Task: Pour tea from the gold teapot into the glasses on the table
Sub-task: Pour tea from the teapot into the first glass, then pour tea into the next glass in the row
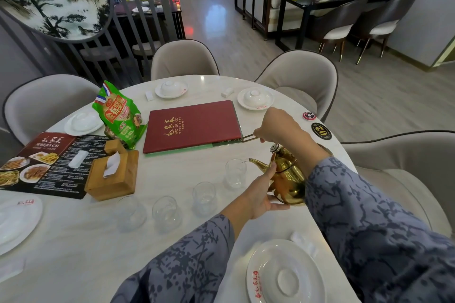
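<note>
The gold teapot (pixel 289 181) is lifted and tipped to the left, its spout tip at the rim of the rightmost glass (pixel 235 173). My right hand (pixel 275 126) grips the thin wire handle above the pot. My left hand (pixel 262 195) cups the pot's lower side and base. Clear glasses stand in a curved row on the white round table (pixel 73 241): a second glass (pixel 204 198), a third glass (pixel 167 213), and a fourth glass (pixel 130 214) at the left. Whether tea is flowing I cannot tell.
A red menu book (pixel 192 126) lies beyond the glasses. A wooden tissue box (pixel 113 174), a green snack bag (pixel 118 115) and a picture menu (pixel 44 162) sit at the left. White plates (pixel 285 275) and covered bowls ring the table; grey chairs surround it.
</note>
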The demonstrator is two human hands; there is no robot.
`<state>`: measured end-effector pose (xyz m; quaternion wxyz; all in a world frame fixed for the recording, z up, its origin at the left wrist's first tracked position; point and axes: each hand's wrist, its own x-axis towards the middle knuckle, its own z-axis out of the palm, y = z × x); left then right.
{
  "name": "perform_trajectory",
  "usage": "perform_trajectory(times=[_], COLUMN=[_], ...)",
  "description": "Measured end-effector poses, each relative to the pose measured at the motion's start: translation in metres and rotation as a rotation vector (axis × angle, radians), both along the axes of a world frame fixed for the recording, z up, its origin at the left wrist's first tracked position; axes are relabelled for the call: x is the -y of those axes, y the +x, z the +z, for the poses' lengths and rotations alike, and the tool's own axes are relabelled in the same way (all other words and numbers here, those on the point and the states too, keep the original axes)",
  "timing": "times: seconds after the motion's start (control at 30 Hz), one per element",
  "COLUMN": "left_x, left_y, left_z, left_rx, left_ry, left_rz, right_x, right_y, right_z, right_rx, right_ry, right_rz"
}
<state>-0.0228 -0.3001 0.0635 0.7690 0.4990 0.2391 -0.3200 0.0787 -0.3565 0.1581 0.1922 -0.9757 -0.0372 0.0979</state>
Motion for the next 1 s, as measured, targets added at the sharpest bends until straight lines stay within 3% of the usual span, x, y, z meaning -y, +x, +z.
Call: perform_trajectory(times=[0.33, 0.6, 1.0], left_x=[-0.004, -0.014, -0.026], left_y=[0.003, 0.009, -0.01], left_z=[-0.017, -0.033, -0.027], left_rx=[0.008, 0.029, 0.086], left_ry=[0.043, 0.227, 0.385], left_rz=[-0.018, -0.048, -0.057], right_x=[0.003, 0.015, 0.022], right_y=[-0.005, -0.011, -0.048], right_z=[-0.01, -0.032, -0.03], right_rx=[0.001, 0.006, 0.105], right_ry=[0.047, 0.169, 0.304], right_rz=[-0.032, -0.143, -0.144])
